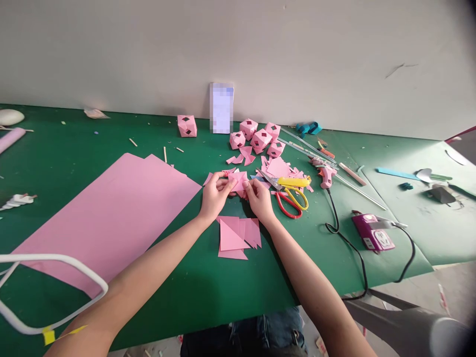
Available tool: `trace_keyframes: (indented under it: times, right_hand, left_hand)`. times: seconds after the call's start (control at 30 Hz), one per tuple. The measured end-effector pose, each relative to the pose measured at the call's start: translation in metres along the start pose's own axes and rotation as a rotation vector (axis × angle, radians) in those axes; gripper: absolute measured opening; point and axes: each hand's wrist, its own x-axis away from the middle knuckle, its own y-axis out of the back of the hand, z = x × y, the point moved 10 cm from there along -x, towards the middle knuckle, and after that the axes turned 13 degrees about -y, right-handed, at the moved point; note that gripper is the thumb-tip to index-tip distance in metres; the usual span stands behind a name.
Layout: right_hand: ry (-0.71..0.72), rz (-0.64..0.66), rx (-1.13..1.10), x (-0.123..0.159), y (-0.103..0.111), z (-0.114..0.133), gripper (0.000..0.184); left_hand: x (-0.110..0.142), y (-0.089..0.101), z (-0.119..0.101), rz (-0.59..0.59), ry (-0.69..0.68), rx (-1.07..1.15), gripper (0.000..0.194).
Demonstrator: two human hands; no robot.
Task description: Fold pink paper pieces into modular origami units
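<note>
Between my two hands is a small piece of folded pink paper (238, 179), held up over the green table. My left hand (216, 195) pinches its left edge, and my right hand (259, 199) grips the right edge with thumb and fingers. Just below lie several cut pink paper triangles (234, 235), partly overlapping. Scissors (292, 198) with red and yellow handles rest beside my right hand, near a yellow utility knife (294, 182). Pink paper scraps (277, 167) are heaped behind them. Part of the folded piece is hidden by my fingers.
Large pink sheets (111, 218) cover the left side. Folded pink paper balls (261, 141) and a phone (222, 109) stand near the wall. A pink glue gun (326, 176), its black cord and a purple power strip (373, 232) lie right. A white frame (55, 257) intrudes at lower left.
</note>
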Motion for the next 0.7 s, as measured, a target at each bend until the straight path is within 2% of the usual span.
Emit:
trace_keyframes:
  times: [0.2,0.33,0.53,0.7]
  right_hand:
    - [-0.070,0.028,-0.072,-0.001,-0.003,-0.007,0.055]
    - [-0.064,0.002,-0.145,-0.001,-0.001,-0.009,0.051]
    - [-0.049,-0.035,-0.148,0.002,0.006,-0.009,0.039]
    - [-0.051,-0.005,-0.104,0.002,0.001,-0.007,0.043]
  left_hand:
    - [-0.002,0.012,0.006,-0.082,-0.008,-0.005,0.060]
    - [-0.001,0.007,0.005,-0.045,-0.008,0.015,0.066]
    - [0.001,-0.006,-0.009,0.056,-0.078,-0.023,0.071]
    - [0.001,0.001,-0.008,0.012,-0.072,-0.007,0.061]
